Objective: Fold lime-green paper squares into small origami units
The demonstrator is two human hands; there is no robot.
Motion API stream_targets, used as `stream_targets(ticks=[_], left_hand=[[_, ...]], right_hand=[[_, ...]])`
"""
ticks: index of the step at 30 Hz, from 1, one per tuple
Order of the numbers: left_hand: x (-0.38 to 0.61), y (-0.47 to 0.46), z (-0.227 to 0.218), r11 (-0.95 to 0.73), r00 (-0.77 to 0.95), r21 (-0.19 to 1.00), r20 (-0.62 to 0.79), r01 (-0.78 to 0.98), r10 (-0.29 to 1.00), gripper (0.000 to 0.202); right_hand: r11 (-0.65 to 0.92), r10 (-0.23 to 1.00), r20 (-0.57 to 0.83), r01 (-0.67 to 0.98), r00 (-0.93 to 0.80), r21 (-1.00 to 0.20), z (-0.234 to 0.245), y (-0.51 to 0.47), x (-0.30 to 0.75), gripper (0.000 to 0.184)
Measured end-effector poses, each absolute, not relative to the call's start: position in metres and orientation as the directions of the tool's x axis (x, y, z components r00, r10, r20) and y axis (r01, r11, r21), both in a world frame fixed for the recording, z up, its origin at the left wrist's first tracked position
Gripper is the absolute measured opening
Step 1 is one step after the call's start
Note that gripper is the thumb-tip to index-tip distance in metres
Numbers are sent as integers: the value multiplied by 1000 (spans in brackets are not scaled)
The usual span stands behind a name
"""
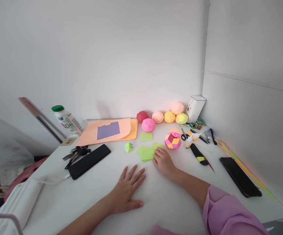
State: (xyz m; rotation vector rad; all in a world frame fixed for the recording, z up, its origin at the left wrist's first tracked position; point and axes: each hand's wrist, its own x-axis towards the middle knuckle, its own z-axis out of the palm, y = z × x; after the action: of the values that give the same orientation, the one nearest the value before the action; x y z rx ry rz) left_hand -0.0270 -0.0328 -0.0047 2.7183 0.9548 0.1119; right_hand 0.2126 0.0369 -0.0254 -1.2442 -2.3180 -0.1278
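My left hand point(125, 192) lies flat on the white table, fingers spread, holding nothing. Up and to its right, my right hand point(164, 162) rests its slightly bent fingers on the right edge of a loose pile of light green paper squares point(146, 154); its thumb is hidden. Another green square point(146, 136) lies just behind the pile. To the left stands a small folded green paper piece point(129, 147) with stacked tiers. A many-sided paper ball point(173, 141) in pink, yellow and red, with an opening in its top, sits beyond my right hand.
Several plain paper balls point(148, 125) line the wall beside a white box point(195, 108). Scissors point(184, 134), a glue bottle point(192, 138) and a black-and-yellow cutter point(199, 154) lie right. Left are paper sheets point(87, 132), keys point(76, 152), a black power bank point(89, 161) and a bottle point(68, 120).
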Motion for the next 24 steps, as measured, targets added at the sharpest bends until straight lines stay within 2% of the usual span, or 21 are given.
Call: stream_targets(ticks=[3, 11, 13, 15, 17, 19, 20, 22, 24], left_hand=[[-27, -34, -4, -749, 780, 263, -24, 608, 625, 81], [-25, -32, -3, -746, 784, 279, -42, 605, 620, 81], [-26, -31, 1, -734, 782, 307, -55, 605, 621, 80], [-28, -32, 12, -687, 770, 390, -97, 612, 631, 76], [-29, -37, 31, -541, 738, 565, -193, 623, 647, 66], [-27, -45, 52, -213, 654, 790, -287, 575, 700, 55], [-24, -48, 61, -12, 607, 865, -341, 501, 718, 51], [-13, -52, 73, 274, 524, 935, -353, 224, 775, 48], [0, -50, 74, 438, 518, 895, -334, -89, 787, 47]], right_hand=[[591, 732, 505, 795, -458, -134, -22, 36, 212, 21], [557, 784, 480, 786, -393, -267, -17, 38, 216, 26], [542, 797, 485, 780, -359, -313, -17, 38, 216, 27], [526, 808, 512, 749, -292, -402, -15, 37, 216, 26], [506, 827, 526, 667, -196, -547, -10, 37, 216, 22], [437, 885, 456, 510, -96, -741, -3, 36, 215, 17], [352, 930, 362, 413, -55, -840, 1, 35, 214, 17], [143, 989, 132, 180, -67, -973, 10, 32, 211, 26], [37, 990, 38, -14, -139, -999, 20, 26, 207, 29]])
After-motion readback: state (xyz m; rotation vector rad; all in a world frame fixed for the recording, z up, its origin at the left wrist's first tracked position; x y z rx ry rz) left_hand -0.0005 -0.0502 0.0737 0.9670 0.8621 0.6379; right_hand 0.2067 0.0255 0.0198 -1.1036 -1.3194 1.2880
